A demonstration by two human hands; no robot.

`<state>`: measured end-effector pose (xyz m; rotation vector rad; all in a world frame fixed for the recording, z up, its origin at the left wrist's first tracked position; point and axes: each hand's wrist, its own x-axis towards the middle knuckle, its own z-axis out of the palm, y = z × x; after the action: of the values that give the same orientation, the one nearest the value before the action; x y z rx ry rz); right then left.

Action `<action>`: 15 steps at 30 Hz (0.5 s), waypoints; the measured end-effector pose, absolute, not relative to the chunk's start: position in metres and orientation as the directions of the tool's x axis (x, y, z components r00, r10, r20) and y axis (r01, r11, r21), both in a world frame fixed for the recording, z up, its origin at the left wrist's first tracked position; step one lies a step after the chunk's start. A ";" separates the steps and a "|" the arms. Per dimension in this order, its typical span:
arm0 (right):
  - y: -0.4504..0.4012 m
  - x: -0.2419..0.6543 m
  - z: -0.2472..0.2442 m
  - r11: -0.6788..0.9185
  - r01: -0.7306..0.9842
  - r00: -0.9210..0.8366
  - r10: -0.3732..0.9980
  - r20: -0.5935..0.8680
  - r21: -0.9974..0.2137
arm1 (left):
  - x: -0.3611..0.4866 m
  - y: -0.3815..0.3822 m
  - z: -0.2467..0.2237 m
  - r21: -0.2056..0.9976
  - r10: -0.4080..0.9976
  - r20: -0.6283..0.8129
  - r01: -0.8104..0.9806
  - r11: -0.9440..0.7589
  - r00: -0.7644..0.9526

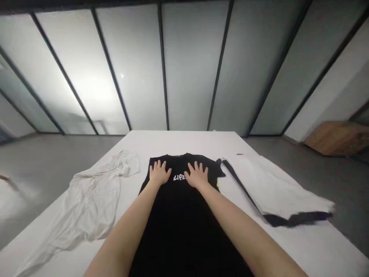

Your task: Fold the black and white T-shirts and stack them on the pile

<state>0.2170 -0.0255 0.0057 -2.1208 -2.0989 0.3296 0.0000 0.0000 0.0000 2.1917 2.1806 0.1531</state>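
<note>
A black T-shirt (177,163) with white lettering lies spread on a white table (184,140). My left hand (159,174) rests flat on its left part, fingers spread. On the other side of the lettering, my right hand (197,175) presses flat too, with the fingers apart. The right sleeve sticks out past that hand, and a bit of yellow shows just below it. Lower down, black cloth runs between my forearms; where the T-shirt ends there I cannot tell.
To the left lies a rumpled white garment (95,198). White cloth with dark edges (276,184) lies on the right, close to the T-shirt's sleeve. Behind the table stand frosted glass panels (190,69). A brown wooden-looking object (337,136) is at far right.
</note>
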 end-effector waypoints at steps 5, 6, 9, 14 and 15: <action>-0.025 0.222 0.004 0.021 0.955 -0.021 1.000 0.000 -0.296 | -0.001 -0.001 0.003 0.121 0.998 0.061 0.992 -0.017 0.010; -0.025 0.224 0.004 0.030 0.945 -0.022 0.999 0.027 -0.325 | 0.000 -0.003 0.005 0.135 0.998 0.067 0.991 -0.009 0.000; -0.025 0.233 0.002 0.035 0.915 0.005 0.995 0.100 -0.401 | 0.003 -0.009 0.011 0.208 0.992 0.109 0.977 0.039 -0.063; -0.027 0.253 0.004 -0.033 0.910 0.092 0.988 0.124 -0.414 | 0.014 -0.022 0.013 0.290 0.961 0.278 0.953 -0.086 0.002; -0.027 0.259 0.004 -0.067 0.910 0.126 0.985 0.119 -0.410 | 0.015 -0.025 0.011 0.285 0.962 0.273 0.952 -0.109 0.028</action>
<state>0.2591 -0.0270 0.0044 -2.0275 -1.8317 0.2678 0.0149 -0.0249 0.0107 2.2361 2.0823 0.6274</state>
